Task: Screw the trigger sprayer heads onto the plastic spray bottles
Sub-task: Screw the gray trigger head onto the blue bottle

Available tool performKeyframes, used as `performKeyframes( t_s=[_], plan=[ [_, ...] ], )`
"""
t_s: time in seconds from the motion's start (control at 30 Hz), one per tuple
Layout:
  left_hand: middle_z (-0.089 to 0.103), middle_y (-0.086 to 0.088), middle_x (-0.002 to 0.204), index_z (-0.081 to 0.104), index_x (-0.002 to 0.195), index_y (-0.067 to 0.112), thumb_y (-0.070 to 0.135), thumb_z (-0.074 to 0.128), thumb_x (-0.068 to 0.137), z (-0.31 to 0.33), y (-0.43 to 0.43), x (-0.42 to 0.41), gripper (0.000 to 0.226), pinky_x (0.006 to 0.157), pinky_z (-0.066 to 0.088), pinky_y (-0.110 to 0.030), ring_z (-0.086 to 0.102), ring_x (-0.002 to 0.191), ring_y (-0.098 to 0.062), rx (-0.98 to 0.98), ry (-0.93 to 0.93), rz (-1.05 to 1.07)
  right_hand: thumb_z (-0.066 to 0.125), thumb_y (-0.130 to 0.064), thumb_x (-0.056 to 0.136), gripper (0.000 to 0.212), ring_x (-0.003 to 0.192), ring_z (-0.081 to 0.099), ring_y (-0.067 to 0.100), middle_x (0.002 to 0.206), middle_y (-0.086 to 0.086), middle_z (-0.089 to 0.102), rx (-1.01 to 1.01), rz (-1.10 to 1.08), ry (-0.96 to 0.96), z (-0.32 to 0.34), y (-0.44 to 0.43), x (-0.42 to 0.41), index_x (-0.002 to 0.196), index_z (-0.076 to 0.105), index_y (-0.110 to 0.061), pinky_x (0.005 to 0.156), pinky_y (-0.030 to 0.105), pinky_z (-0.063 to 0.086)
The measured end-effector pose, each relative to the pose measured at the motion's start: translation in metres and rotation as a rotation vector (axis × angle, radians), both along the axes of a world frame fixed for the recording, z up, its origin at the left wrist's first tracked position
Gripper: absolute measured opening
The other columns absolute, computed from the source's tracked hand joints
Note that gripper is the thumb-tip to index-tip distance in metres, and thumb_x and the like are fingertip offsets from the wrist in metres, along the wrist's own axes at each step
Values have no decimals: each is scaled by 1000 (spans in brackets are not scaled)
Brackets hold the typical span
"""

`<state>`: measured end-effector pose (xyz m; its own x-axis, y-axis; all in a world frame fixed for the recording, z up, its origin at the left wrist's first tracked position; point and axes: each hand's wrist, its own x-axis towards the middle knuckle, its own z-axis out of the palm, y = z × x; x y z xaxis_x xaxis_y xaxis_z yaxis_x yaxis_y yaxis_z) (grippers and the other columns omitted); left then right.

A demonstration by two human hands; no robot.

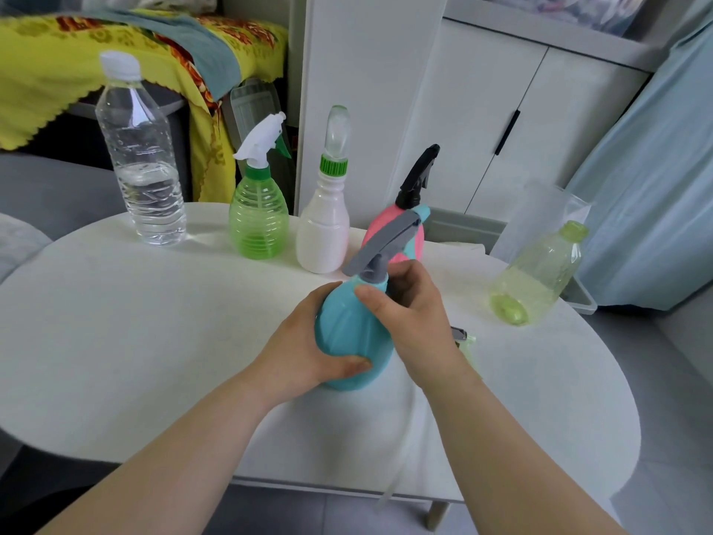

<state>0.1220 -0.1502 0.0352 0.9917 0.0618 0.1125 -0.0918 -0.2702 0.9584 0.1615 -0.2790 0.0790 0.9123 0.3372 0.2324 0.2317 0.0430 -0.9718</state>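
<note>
I see white table (pixel 135 341): open room left of left hand (pixel 304 353), rounded edge below forearms. Beyond hands, row of four upright bottles (pixel 322 241); right of right hand (pixel 409 314), one tilted yellow-green bottle (pixel 536 279). Left hand grips teal bottle (pixel 347 326); right hand pinches gray sprayer head (pixel 382 241) at collar.

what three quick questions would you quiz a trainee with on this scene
1. True or false: the left hand holds the body of the teal bottle.
2. Which of these bottles on the table has no sprayer head? A green bottle, B pink bottle, C yellow bottle.
3. Fill in: the right hand has its grip at the collar of the ___ sprayer head.
Key: 1 true; 2 C; 3 grey.
</note>
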Motion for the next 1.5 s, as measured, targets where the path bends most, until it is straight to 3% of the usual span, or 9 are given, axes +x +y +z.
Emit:
performKeyframes(
  t_s=[0.23,0.43,0.57,0.7,0.83,0.97,1.07,1.27,1.5],
  plan=[
    [53,29,102,36,94,60,35,76,42,-2,0,1,70,64,40,2,47,89,25,5,-2,-5,64,-23,76,18,80,56,1,79,-14,60,-97,143,-14,2,0,-1,84,56,-36,77,20,48],
    [49,29,104,37,96,55,34,76,40,-1,0,0,72,65,39,4,46,89,27,-34,-18,-10,64,-15,79,15,77,55,9,83,3,60,-146,97,-23,6,1,2,79,60,-30,75,26,47],
    [45,26,116,32,112,49,42,76,30,4,8,-3,94,72,44,0,46,99,22,-127,18,-146,61,-15,72,16,82,65,7,84,-9,73,85,240,141,15,-12,10,81,68,-25,75,22,54],
    [47,24,110,36,102,48,41,74,30,10,6,-8,82,65,45,-2,49,90,22,-123,36,-152,58,-16,69,15,80,65,9,79,-11,73,69,308,134,31,-15,15,66,65,-29,74,27,55],
    [46,27,101,34,94,50,28,76,37,8,-6,-11,74,58,41,2,47,81,26,-87,-32,37,62,-24,69,9,77,65,5,77,-16,73,-1,198,62,38,-7,7,63,67,-29,73,24,56],
    [41,31,96,28,93,54,23,80,42,4,-14,-10,79,59,37,5,44,81,27,-36,-126,194,61,-27,67,11,90,64,16,80,-17,72,71,-33,37,34,5,0,60,67,-32,88,39,53],
    [41,31,98,29,93,54,13,83,49,5,-12,-11,80,60,37,5,43,83,29,-28,-111,122,62,-21,70,15,95,63,21,85,-14,72,47,-83,81,33,5,0,59,67,-31,94,45,49],
    [47,27,114,35,105,56,40,78,28,25,1,-19,90,76,46,-6,49,102,16,-87,20,-246,61,-7,67,18,89,67,9,92,-9,74,-57,513,121,50,-20,5,59,61,-23,71,22,53],
    [53,22,109,38,101,50,44,75,27,21,-13,-24,83,82,48,-21,53,103,4,-95,-1,-129,57,-9,72,22,89,66,4,90,-13,74,-62,421,63,48,-20,-3,57,58,-25,68,17,52]
  ],
)
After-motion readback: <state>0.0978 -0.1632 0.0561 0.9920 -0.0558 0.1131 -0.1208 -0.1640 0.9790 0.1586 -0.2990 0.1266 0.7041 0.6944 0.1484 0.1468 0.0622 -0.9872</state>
